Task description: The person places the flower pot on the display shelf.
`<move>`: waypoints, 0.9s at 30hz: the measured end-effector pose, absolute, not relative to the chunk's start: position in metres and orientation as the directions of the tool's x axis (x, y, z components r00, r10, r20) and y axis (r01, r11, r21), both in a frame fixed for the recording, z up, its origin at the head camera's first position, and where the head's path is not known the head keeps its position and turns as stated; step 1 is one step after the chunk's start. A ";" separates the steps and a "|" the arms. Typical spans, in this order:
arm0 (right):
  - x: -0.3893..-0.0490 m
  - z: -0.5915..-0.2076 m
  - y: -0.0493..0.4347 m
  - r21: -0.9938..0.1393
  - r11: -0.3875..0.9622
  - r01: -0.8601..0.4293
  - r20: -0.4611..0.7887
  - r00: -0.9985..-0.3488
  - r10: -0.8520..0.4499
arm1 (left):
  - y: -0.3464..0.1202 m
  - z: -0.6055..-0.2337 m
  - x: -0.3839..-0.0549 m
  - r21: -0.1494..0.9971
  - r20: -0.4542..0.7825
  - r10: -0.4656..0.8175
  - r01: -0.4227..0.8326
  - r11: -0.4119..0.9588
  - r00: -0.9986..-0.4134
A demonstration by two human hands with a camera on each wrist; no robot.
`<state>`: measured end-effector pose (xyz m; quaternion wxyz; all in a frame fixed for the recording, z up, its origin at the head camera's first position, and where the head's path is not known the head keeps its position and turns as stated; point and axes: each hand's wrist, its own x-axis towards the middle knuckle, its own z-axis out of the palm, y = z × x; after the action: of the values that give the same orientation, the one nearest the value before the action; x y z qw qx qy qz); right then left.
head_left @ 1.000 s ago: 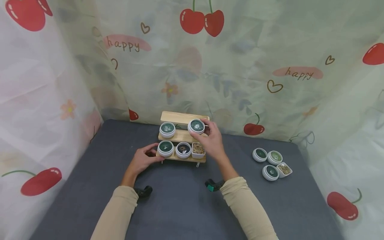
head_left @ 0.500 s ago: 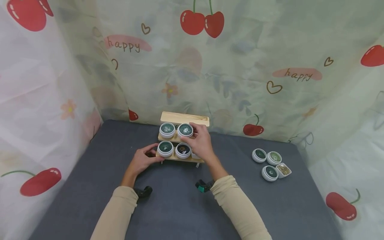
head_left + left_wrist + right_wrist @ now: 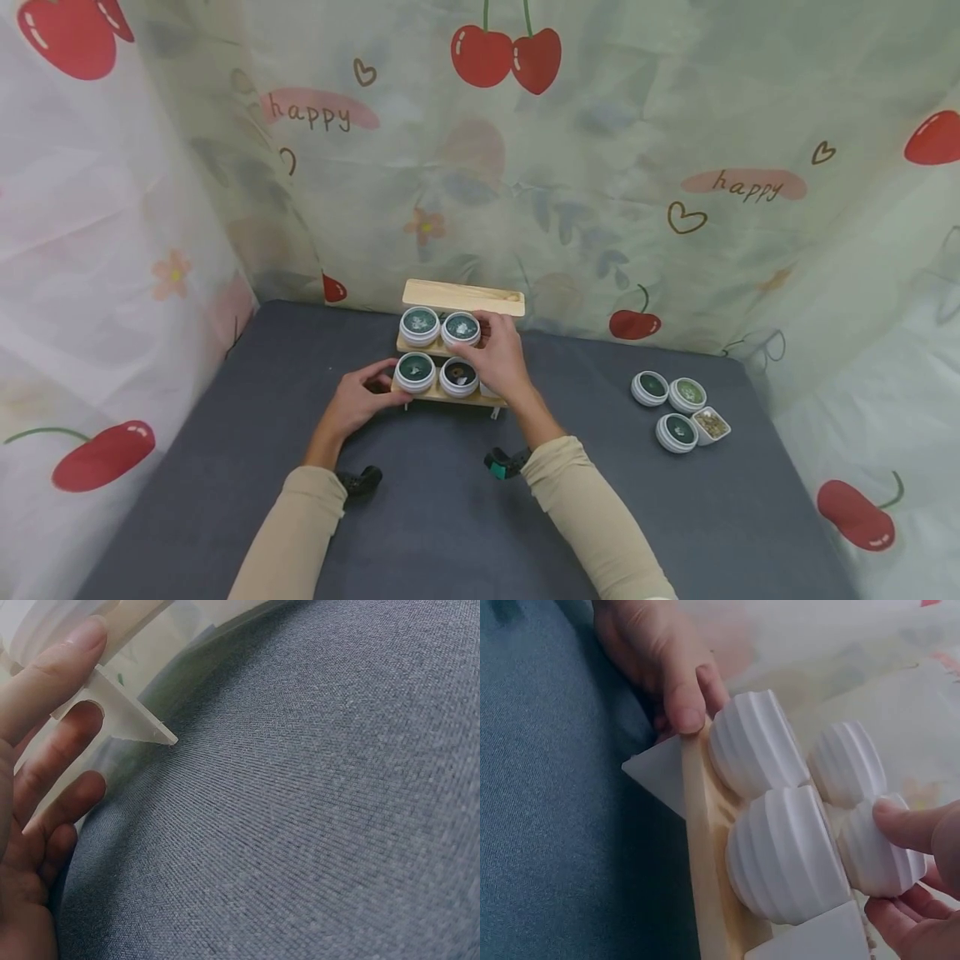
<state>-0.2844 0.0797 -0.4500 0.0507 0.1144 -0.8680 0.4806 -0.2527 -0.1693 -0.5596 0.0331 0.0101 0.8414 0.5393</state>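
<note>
A three-tier wooden stand [image 3: 465, 297] with white triangular legs stands at the back of the table. My left hand [image 3: 358, 397] grips the left end of its lowest board, thumb on the front edge. In the left wrist view the thumb lies by a white leg [image 3: 124, 716]. My right hand [image 3: 498, 353] holds a white ribbed pot [image 3: 877, 855] with a green top, on the middle board beside a similar pot [image 3: 419, 326]. The lowest board bears a green-topped pot [image 3: 415, 372], a dark-topped pot [image 3: 459, 377] and a square white pot [image 3: 817, 937], mostly hidden in the head view by my right hand.
Right of the stand, several small pots are grouped: two round green ones, a lighter green pot [image 3: 687, 394] and a square pot [image 3: 711, 424] with grainy filling. A printed curtain [image 3: 585, 208] hangs behind the grey table [image 3: 435, 517].
My right hand has moved left and slightly down, bringing its pot from the middle board's right side to beside the left pot. My left hand stays at the stand's end.
</note>
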 end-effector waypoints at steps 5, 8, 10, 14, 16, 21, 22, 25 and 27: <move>-0.285 -0.449 0.079 -0.819 0.519 -0.244 0.189 -0.969 -0.158 | -0.169 -0.558 -0.253 0.907 -0.050 0.048 -0.025 0.420 -0.998; -0.284 -0.449 0.081 -0.829 0.506 -0.238 0.180 -0.970 -0.161 | -0.168 -0.559 -0.253 0.909 -0.049 0.052 -0.023 0.415 -0.997; -0.283 -0.449 0.084 -0.841 0.490 -0.227 0.170 -0.973 -0.158 | -0.167 -0.560 -0.254 0.910 -0.049 0.057 -0.021 0.414 -0.997; -0.280 -0.447 0.092 -0.860 0.468 -0.200 0.148 -0.978 -0.147 | -0.167 -0.561 -0.254 0.907 -0.055 0.051 -0.028 0.420 -0.997; -0.279 -0.445 0.099 -0.865 0.462 -0.194 0.144 -0.979 -0.142 | -0.167 -0.561 -0.254 0.905 -0.059 0.049 -0.033 0.424 -0.997; -0.277 -0.444 0.122 -0.874 0.439 -0.206 0.164 -0.978 -0.132 | -0.167 -0.561 -0.254 0.903 -0.064 0.051 -0.036 0.428 -0.997; -0.276 -0.444 0.128 -0.870 0.444 -0.215 0.174 -0.976 -0.130 | -0.167 -0.561 -0.254 0.904 -0.062 0.051 -0.035 0.426 -0.997; -0.275 -0.443 0.144 -0.851 0.464 -0.246 0.210 -0.969 -0.129 | -0.168 -0.561 -0.253 0.905 -0.057 0.050 -0.030 0.425 -0.997; -0.274 -0.442 0.153 -0.836 0.485 -0.258 0.227 -0.966 -0.123 | -0.169 -0.561 -0.253 0.904 -0.053 0.045 -0.029 0.427 -0.998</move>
<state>-0.2741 0.1535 -0.4420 0.0683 0.1109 -0.8588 0.4954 -0.2528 -0.1690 -0.5606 0.0345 0.0047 0.8439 0.5354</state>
